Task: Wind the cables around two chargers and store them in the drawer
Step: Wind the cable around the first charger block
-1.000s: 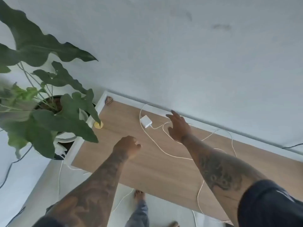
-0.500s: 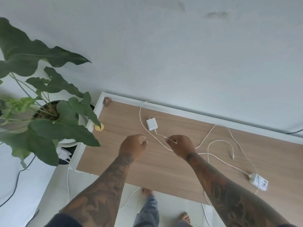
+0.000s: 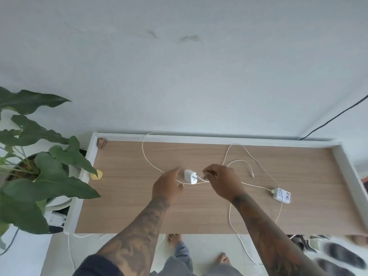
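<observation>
A small white charger hangs just above the middle of the wooden cabinet top. My right hand pinches its white cable close to the plug end, right beside the charger. My left hand reaches toward the charger from the left with fingers apart, holding nothing. A second white charger with a printed label lies flat to the right, its cable looping loosely over the top and off the front edge. No drawer is in view.
A large potted plant stands left of the cabinet. A yellow disc and a small brown object sit near the left rim. A white raised rim borders the top against the wall. Slippers lie on the floor.
My right hand has pulled the cable toward me, dragging the first charger from the back of the top to the middle. My left hand has opened and moved up beside it.
</observation>
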